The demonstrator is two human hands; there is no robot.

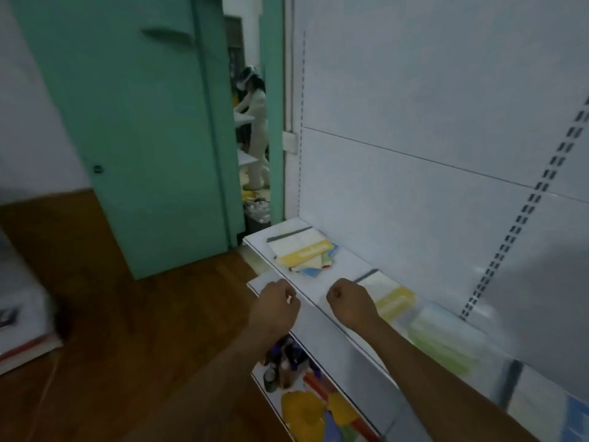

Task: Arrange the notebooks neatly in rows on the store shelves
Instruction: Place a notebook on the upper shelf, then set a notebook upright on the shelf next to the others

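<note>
Both hands are up at the shelf [322, 266], nothing in either as far as I can see. Left hand [274, 306] sits at the near edge, fingers curled in; a pale glint shows at the knuckles, can't tell if that's a pinched item or just the shelf lip behind. Right hand [349, 303] is a loose fist over the shelf, fingers together, just beside the near notebook [390, 295], possibly touching its left edge; too blurred to say. That notebook lies flat, yellow band toward me, dark spine toward the back panel [430, 138], and it looks like the head of a row: more pale-green covers [443, 342] run on to the right, smeared by motion. The far pile [304, 252] at the left end is the problem: several notebooks fanned at odd angles, blue and green corners sticking out under a yellow-banded top one. My read: the right side is roughly lined up and the pile is what's left, so I'd guess the hands are staged between the two to reach left next. The bare gap of shelf between pile and row is where squared stacks could go. Lower shelf [306, 406] holds colourful goods, not relevant. Someone is working past the green door [143, 122], well apart.
</note>
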